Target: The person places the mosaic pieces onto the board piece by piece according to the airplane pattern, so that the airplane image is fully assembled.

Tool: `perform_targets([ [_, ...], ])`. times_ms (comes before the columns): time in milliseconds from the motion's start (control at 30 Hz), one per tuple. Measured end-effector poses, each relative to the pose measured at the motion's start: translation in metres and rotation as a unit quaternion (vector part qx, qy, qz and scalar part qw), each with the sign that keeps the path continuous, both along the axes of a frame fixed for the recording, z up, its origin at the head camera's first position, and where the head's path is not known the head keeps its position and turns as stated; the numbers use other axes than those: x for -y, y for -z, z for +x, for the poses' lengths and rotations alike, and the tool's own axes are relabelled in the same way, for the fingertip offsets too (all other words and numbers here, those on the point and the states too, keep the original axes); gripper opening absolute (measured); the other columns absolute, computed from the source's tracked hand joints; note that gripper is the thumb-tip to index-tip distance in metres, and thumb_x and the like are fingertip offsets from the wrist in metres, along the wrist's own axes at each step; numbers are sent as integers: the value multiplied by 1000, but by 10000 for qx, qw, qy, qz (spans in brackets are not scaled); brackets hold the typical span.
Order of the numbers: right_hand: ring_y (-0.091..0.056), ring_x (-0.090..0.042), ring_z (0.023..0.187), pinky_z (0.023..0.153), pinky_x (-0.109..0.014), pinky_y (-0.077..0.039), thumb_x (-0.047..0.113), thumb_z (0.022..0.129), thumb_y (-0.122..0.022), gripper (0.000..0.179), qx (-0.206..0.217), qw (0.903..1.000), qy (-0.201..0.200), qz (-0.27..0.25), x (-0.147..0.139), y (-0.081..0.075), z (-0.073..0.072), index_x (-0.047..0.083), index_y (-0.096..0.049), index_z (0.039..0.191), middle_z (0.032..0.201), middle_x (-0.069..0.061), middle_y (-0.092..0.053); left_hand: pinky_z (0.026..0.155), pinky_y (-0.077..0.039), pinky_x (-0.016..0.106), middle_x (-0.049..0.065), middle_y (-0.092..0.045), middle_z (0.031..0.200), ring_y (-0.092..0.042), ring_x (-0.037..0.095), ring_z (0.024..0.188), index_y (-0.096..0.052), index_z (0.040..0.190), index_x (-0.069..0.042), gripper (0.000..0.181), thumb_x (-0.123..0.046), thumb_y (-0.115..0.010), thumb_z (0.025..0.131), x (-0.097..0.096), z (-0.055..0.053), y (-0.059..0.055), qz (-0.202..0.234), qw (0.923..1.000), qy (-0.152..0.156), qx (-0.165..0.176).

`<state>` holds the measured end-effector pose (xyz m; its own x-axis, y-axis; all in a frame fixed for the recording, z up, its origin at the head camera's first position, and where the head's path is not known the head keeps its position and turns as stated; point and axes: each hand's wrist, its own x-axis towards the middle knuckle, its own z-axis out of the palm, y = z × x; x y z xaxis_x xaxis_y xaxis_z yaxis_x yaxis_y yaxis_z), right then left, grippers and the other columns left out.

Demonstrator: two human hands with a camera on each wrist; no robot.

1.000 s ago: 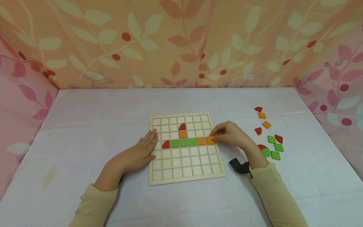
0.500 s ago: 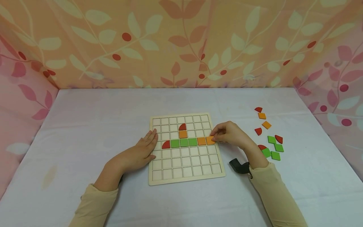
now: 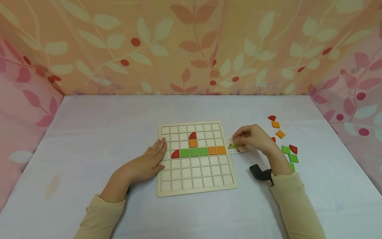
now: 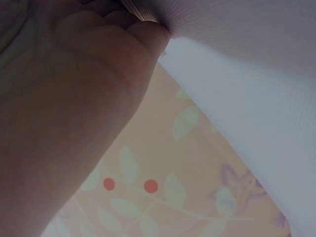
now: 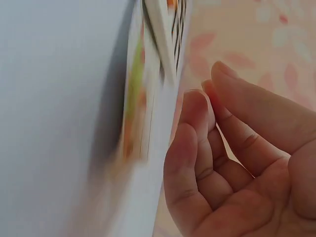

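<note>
A square wooden grid board (image 3: 184,183) lies on the table in the head view. One row on it bears a red quarter-circle (image 3: 175,154), green squares (image 3: 194,152) and two orange squares (image 3: 221,150). Above that row sit another orange square (image 3: 193,143) and a red quarter-circle (image 3: 192,135). My left hand (image 3: 148,161) rests with straight fingers on the board's left edge. Just right of the board, my right hand (image 3: 252,137) hovers over a printed card (image 3: 234,150), partly hiding it. In the right wrist view its loosely bent fingers (image 5: 182,163) hold nothing.
Loose pieces lie at the right: orange squares (image 3: 280,134), green squares (image 3: 293,158) and red quarter-circles (image 3: 293,149), some partly hidden by the right arm. A black strap-like piece (image 3: 259,173) is at the right wrist. A floral curtain (image 3: 191,46) stands behind the table.
My right hand has let go of the orange square at the row's right end and moved right, uncovering more of the card. The left hand stays on the board. The head view has shifted slightly.
</note>
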<state>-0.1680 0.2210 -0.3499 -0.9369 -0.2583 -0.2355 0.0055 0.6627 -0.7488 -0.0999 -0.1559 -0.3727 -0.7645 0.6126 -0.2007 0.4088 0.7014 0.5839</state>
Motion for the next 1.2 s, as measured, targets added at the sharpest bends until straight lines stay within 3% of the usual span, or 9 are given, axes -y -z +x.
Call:
perform_targets([
  [233,-55,-20,86,76,-32,-46,19,87,-69,32,-25,9966,714,411,-51,-12,-19,-3,-64,110,97,-7,-65,111,-9,56,24,3,155,4,38,142,-11,145,12,66,-9,-50,96,0,1,0,-104,9999,-71,-8],
  [400,-56,-21,87,77,-32,-44,24,90,-65,41,56,9914,1216,473,-85,-14,-40,-6,-59,118,93,3,-64,111,-9,57,25,2,154,3,39,141,-12,145,13,65,-10,-50,96,0,1,0,-98,9999,-15,-31],
  [600,-59,-9,73,70,-16,-50,17,92,-62,40,-88,9856,1683,135,-109,-12,-63,-13,-57,118,79,10,-63,111,-10,56,24,2,155,2,38,142,-12,145,12,65,-10,-49,97,0,0,-1,-142,9999,-10,-47],
  [800,-63,-4,66,69,-18,-53,14,93,-59,41,87,9711,2372,-227,-119,-9,-73,-14,-52,122,73,8,-63,111,-9,56,24,2,155,3,38,142,-12,145,12,66,-10,-50,97,-1,1,1,-96,9999,-36,-64],
  [867,-62,-4,64,68,-18,-53,13,93,-60,36,107,9660,2567,-285,-121,-9,-74,-12,-56,119,70,9,-62,111,-9,56,24,2,155,3,38,142,-11,145,12,66,-10,-50,97,-1,1,3,-97,9999,-37,-87],
  [1000,-62,-5,58,61,-17,-53,8,90,-62,15,120,9582,2825,-427,-125,-6,-76,-3,-69,96,63,9,-62,111,-9,56,24,3,155,3,38,141,-11,145,12,66,-10,-50,97,-1,2,2,-119,9999,-42,-86],
  [1100,-58,-3,56,59,-16,-49,10,89,-64,14,102,9585,2849,-15,-126,-4,-78,-3,-70,91,58,10,-60,111,-9,56,24,3,154,4,38,141,-11,145,13,66,-9,-49,97,-1,2,2,-114,9999,-53,-68],
  [1200,-54,-5,60,64,-21,-44,15,88,-66,30,36,9595,2722,729,-126,-2,-78,-10,-65,104,56,10,-59,111,-9,56,25,2,154,3,39,141,-11,145,13,66,-9,-49,97,-2,2,2,-116,9999,-57,-79],
])
